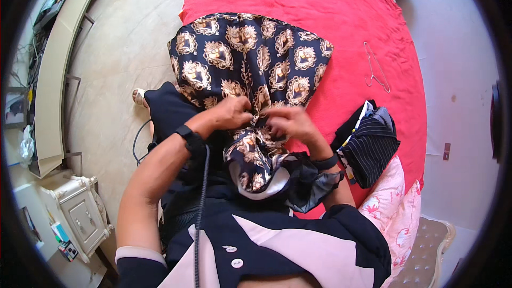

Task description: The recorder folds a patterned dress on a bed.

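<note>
A black dress (217, 54) with a gold medallion print lies across my lap and the bed, its flared skirt fanned away from me. Its upper part is bunched near my body, with pale lining and sheer black fabric (314, 186) beside it. At the narrow, gathered waist, my left hand (232, 113) has its fingers curled closed on the cloth. My right hand (292, 122) meets it from the other side, fingers bent and slightly smeared by motion, pinching at the same gathers. Exactly what lies between the fingertips is hidden.
Red bedding (368, 10) spreads under the dress. To the right are a wire hanger (376, 69), folded dark striped clothes (370, 144) and a pink pillow (392, 208). A white cabinet (80, 216) stands at left; a dark cord (201, 208) hangs before me.
</note>
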A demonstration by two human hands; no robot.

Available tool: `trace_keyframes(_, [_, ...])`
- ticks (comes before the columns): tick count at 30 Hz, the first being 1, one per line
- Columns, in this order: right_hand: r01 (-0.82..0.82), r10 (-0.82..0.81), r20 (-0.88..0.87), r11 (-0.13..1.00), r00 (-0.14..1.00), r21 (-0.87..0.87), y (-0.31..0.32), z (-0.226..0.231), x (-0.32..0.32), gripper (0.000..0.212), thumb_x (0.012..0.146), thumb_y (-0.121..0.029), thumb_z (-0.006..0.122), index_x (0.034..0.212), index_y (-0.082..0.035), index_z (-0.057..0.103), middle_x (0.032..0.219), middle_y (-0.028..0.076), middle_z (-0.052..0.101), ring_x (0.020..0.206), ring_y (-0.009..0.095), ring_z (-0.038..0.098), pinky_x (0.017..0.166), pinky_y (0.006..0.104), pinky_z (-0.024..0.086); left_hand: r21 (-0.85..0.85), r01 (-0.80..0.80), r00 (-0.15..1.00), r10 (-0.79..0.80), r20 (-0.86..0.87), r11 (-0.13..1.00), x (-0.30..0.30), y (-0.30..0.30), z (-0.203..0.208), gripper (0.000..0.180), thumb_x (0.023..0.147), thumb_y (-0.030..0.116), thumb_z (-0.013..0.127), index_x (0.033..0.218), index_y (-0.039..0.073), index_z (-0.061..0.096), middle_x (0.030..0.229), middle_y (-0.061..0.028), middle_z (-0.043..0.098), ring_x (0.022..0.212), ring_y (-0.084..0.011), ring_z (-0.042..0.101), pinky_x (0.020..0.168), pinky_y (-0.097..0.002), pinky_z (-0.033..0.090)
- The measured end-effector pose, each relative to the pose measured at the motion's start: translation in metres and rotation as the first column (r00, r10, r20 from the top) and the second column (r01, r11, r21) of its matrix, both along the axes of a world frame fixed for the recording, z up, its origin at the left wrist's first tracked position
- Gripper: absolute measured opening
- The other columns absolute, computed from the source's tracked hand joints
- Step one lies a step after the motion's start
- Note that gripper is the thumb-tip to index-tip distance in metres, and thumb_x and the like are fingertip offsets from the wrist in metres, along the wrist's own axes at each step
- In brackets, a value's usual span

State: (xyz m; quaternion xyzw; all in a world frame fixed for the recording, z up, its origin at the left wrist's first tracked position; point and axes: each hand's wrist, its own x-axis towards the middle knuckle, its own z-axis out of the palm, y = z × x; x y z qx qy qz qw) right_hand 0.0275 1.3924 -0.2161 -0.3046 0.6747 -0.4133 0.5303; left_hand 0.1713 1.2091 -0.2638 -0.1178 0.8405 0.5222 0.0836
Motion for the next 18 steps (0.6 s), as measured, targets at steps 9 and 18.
trace_keyframes(9, [0.796, -0.784, -0.350, 0.587, 0.512, -0.149, 0.050, -0.080, -0.100, 0.055, 0.076, -0.012, 0.072, 0.122, 0.008, 0.049, 0.105, 0.014, 0.060, 0.086, 0.016, 0.059, 0.069, 0.0248, 0.048, 0.093, -0.878, 0.475, 0.879, 0.041, 0.470, 0.046, -0.149, -0.026, 0.044, 0.081, 0.018, 0.069, 0.114, -0.006, 0.053, 0.090, -0.0074, 0.061, 0.071, -0.0121, 0.059, 0.062, -0.0241, 0.050])
trace_keyframes(18, [0.758, -0.702, 0.288, 0.624, 0.651, -0.192, 0.021, -0.066, -0.096, 0.051, 0.083, -0.005, 0.066, 0.128, 0.001, 0.043, 0.117, 0.011, 0.058, 0.106, 0.020, 0.057, 0.090, 0.0315, 0.046, 0.529, -0.822, 0.523, 0.643, 0.559, 0.208, 0.053, -0.156, -0.028, 0.034, 0.075, 0.022, 0.076, 0.099, 0.005, 0.059, 0.087, -0.0035, 0.062, 0.076, -0.0145, 0.058, 0.062, -0.0281, 0.044])
